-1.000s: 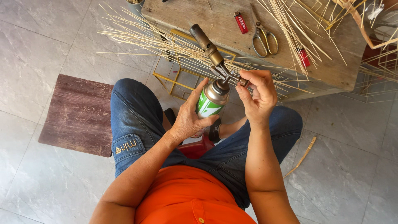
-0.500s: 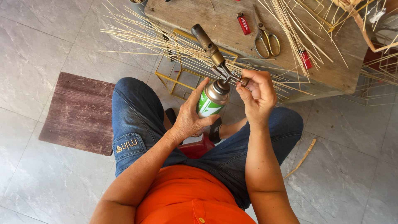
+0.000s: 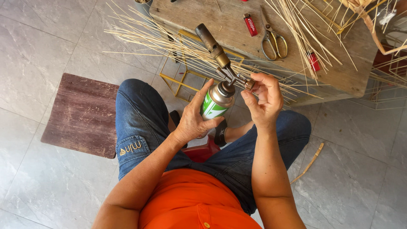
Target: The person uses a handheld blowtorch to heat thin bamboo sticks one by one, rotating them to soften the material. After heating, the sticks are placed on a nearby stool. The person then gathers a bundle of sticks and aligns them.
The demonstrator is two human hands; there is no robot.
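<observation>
Wooden board (image 3: 80,114): dark, flat on the tiled floor, far left. Left hand (image 3: 193,123): wrapped around a green-and-white gas canister (image 3: 216,101), held upright above the lap. Torch head (image 3: 216,51): brass, fixed on the canister, nozzle angled up and left. Right hand (image 3: 263,99): fingertips pinching the torch's small knob (image 3: 250,83). Desk (image 3: 339,72): wooden, beyond the hands, carrying scissors (image 3: 273,40), two red lighters (image 3: 250,24) and thin bamboo strips (image 3: 296,25).
</observation>
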